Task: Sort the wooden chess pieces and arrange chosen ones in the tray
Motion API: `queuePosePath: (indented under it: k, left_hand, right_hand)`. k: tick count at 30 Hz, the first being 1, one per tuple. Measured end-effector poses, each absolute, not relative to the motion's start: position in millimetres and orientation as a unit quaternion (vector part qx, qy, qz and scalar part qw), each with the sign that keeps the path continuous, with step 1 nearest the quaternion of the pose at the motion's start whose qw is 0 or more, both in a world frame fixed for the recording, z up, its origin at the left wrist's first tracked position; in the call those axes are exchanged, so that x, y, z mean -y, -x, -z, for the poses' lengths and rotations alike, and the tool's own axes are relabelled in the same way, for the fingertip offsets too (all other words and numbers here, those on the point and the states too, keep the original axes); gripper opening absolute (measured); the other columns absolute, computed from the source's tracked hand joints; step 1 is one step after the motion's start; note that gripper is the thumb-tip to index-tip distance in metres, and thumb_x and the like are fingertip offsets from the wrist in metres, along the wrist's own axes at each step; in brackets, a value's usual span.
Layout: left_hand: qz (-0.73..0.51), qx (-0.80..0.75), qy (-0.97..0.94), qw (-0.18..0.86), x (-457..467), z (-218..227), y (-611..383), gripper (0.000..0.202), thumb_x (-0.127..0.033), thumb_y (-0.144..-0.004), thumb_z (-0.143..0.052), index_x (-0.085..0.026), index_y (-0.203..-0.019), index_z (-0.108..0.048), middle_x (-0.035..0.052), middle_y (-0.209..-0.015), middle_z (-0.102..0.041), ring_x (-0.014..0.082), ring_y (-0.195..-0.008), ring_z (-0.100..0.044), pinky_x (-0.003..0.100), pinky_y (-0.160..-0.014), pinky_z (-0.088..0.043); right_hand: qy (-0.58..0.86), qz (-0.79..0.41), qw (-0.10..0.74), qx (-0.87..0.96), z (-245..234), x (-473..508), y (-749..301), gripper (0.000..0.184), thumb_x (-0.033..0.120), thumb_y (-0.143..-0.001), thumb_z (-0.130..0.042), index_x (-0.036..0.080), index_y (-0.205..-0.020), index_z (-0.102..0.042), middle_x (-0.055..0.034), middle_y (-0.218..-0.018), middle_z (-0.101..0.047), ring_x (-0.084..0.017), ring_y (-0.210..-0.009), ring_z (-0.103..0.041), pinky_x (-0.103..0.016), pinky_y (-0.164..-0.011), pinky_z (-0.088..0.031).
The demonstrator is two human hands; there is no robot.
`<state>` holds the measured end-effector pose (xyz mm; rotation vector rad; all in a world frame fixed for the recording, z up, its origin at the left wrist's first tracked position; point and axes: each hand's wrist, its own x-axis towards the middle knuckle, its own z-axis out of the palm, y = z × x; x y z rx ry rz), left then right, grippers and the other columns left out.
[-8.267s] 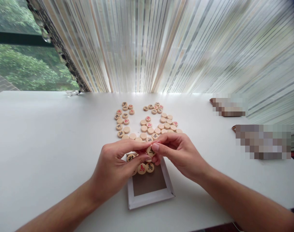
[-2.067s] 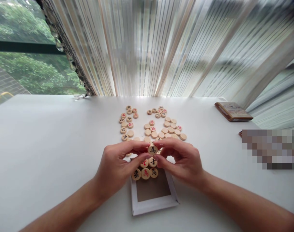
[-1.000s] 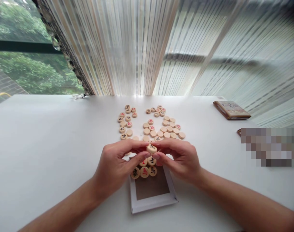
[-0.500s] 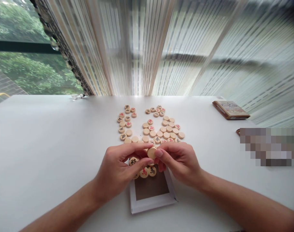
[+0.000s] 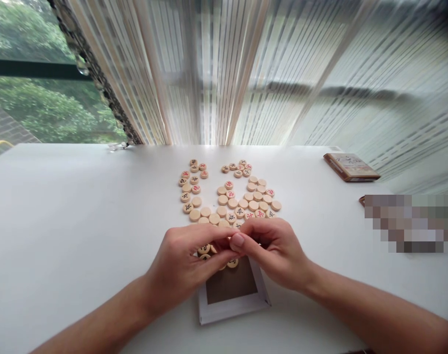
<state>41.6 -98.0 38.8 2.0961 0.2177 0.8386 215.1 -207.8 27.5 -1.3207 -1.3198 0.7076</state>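
Observation:
My left hand [image 5: 189,258] and my right hand [image 5: 277,250] meet over a shallow white box [image 5: 233,313] with a brown inside. Thumb and fingertips of both are pressed together around a round wooden Chinese chess piece, now almost wholly hidden by the fingers. Beneath them, several Chinese chess pieces [image 5: 232,262] lie at the far end of the box, partly covered by my left hand. Beyond my hands, many loose pieces [image 5: 223,200] are spread on the white table [image 5: 98,236], some blank side up, others showing black or red characters.
A flat brown-edged box [image 5: 352,167] with a printed lid lies at the right back of the table. Nearer on the right is a blurred-out item [image 5: 411,221]. A striped curtain [image 5: 216,73] hangs along the table's far edge, with a window on the left.
My fingertips have closed in over the piece, whose blank face showed between them before. My right hand has shifted slightly left, and both hands now cover more of the pieces in the box.

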Motion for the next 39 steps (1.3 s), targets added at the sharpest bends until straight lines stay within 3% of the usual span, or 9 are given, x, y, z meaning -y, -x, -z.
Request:
queuePosePath:
  k: [5,13,17,25,29,33,39]
  left_hand:
    - [-0.317,-0.117,-0.806,0.486,96.5,-39.4,-41.4,0.024,-0.013,-0.087,-0.082,-0.021,-0.109,-0.082,-0.0001,-0.085,-0.083,0.0129,-0.071,-0.077,0.018,-0.072,-0.063]
    - [-0.311,-0.152,-0.716,0.606,97.7,-37.3,-42.4,0.030,-0.009,-0.083,-0.084,-0.021,-0.110,-0.083,0.0012,-0.091,-0.086,0.0167,-0.078,-0.083,0.018,-0.075,-0.068]
    - [-0.306,-0.162,-0.712,0.610,99.1,-41.8,-44.0,0.031,-0.007,-0.082,-0.083,-0.021,-0.109,-0.084,-0.0008,-0.089,-0.086,0.0152,-0.076,-0.083,0.014,-0.071,-0.067]
    - [-0.309,-0.145,-0.776,0.530,100.1,-41.2,-42.0,0.027,-0.010,-0.086,-0.080,-0.018,-0.111,-0.084,0.0027,-0.090,-0.086,0.0172,-0.072,-0.082,0.020,-0.069,-0.068]
    - [-0.309,-0.124,-0.803,0.494,100.4,-41.4,-40.9,0.028,-0.009,-0.087,-0.078,-0.021,-0.112,-0.083,-0.0001,-0.085,-0.085,0.0140,-0.065,-0.079,0.020,-0.069,-0.067]
    - [-0.312,-0.125,-0.797,0.501,100.3,-41.6,-41.2,0.026,-0.010,-0.086,-0.081,-0.022,-0.109,-0.084,-0.0010,-0.084,-0.085,0.0134,-0.067,-0.079,0.017,-0.068,-0.066]
    - [-0.317,-0.136,-0.770,0.538,99.0,-39.3,-41.0,0.030,-0.010,-0.085,-0.082,-0.023,-0.113,-0.083,0.0005,-0.089,-0.085,0.0146,-0.076,-0.081,0.017,-0.074,-0.066]
  right_hand:
    - [0.512,-0.359,0.562,0.542,-28.9,208.5,-218.0,0.036,0.036,-0.104,-0.060,0.015,-0.078,-0.070,0.0012,-0.062,-0.058,-0.009,-0.052,-0.044,-0.021,-0.048,-0.034]
    - [0.464,-0.439,0.575,0.511,-29.4,209.1,-216.5,0.022,0.037,-0.098,-0.070,0.016,-0.090,-0.070,-0.0005,-0.071,-0.064,-0.010,-0.059,-0.050,-0.021,-0.052,-0.040]
    - [0.473,-0.465,0.572,0.482,-29.9,207.6,-213.3,0.023,0.034,-0.088,-0.083,0.017,-0.089,-0.067,-0.0008,-0.074,-0.067,-0.012,-0.062,-0.055,-0.021,-0.052,-0.042]
    - [0.495,-0.484,0.584,0.423,-29.9,205.4,-211.0,0.038,0.040,-0.071,-0.096,0.016,-0.081,-0.069,0.0026,-0.062,-0.062,-0.009,-0.053,-0.052,-0.019,-0.047,-0.040]
    - [0.497,-0.486,0.585,0.418,-32.1,204.3,-212.3,0.035,0.041,-0.074,-0.094,0.015,-0.075,-0.071,0.0000,-0.063,-0.065,-0.010,-0.056,-0.053,-0.020,-0.049,-0.039]
    - [0.465,-0.495,0.594,0.431,-36.3,203.5,-213.0,0.029,0.037,-0.081,-0.089,0.015,-0.073,-0.073,0.0033,-0.058,-0.059,-0.007,-0.050,-0.044,-0.019,-0.046,-0.035]
    - [0.429,-0.512,0.598,0.442,-32.5,204.8,-218.0,0.028,0.038,-0.099,-0.069,0.014,-0.090,-0.081,0.0015,-0.060,-0.058,-0.007,-0.048,-0.044,-0.020,-0.046,-0.036]
